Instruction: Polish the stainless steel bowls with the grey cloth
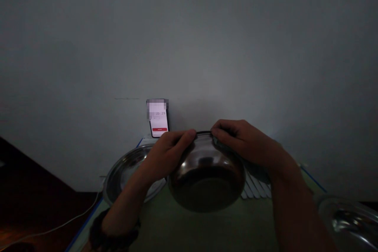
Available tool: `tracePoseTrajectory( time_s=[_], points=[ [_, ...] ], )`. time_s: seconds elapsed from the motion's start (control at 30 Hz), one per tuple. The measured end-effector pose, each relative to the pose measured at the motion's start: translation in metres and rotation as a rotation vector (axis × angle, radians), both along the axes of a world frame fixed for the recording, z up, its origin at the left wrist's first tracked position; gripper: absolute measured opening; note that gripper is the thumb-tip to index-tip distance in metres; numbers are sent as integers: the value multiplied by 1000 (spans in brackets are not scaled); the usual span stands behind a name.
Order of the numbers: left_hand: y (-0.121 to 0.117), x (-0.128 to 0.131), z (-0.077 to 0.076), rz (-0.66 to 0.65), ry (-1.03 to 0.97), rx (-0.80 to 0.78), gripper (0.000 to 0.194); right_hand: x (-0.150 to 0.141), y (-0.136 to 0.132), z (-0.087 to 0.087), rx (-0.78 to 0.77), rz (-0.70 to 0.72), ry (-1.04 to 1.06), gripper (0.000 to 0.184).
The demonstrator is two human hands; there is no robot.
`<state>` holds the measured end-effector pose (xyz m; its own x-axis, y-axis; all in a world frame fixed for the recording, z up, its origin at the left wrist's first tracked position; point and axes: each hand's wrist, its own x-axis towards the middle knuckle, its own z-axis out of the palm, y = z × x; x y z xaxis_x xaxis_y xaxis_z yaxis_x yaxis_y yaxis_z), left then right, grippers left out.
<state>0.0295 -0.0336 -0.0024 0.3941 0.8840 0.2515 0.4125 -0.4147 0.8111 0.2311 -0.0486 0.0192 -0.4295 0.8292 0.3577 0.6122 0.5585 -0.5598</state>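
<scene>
A shiny metal bowl is held tilted above the table, its rounded outside and flat base facing me. My left hand grips its upper rim from the left, thumb on the near side. From the right, my right hand pinches the same rim a short way off. The fingers behind the rim are hidden, and so is the bowl's inside. Behind my left forearm lies a wide metal basin, partly covered by the arm.
A lit phone leans against the grey wall. Several pale flat strips lie on the greenish table behind the bowl. Another metal basin sits at the right edge. A white cable hangs at the left.
</scene>
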Motion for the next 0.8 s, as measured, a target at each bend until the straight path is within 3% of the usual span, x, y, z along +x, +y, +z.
tracePoseTrajectory(
  time_s=[0.2,0.37,0.57,0.8],
  points=[
    [1,-1,1,-4,-5,-10,44,3,0,-1,-74,-17,92,35],
    [5,-2,-4,14,-13,14,44,15,2,-4,-257,107,165,41],
    [3,-5,-4,16,-118,-31,41,17,-4,0,-196,60,91,29],
    [-5,1,2,-120,40,14,42,-5,-9,7,-97,84,-48,29]
  ],
)
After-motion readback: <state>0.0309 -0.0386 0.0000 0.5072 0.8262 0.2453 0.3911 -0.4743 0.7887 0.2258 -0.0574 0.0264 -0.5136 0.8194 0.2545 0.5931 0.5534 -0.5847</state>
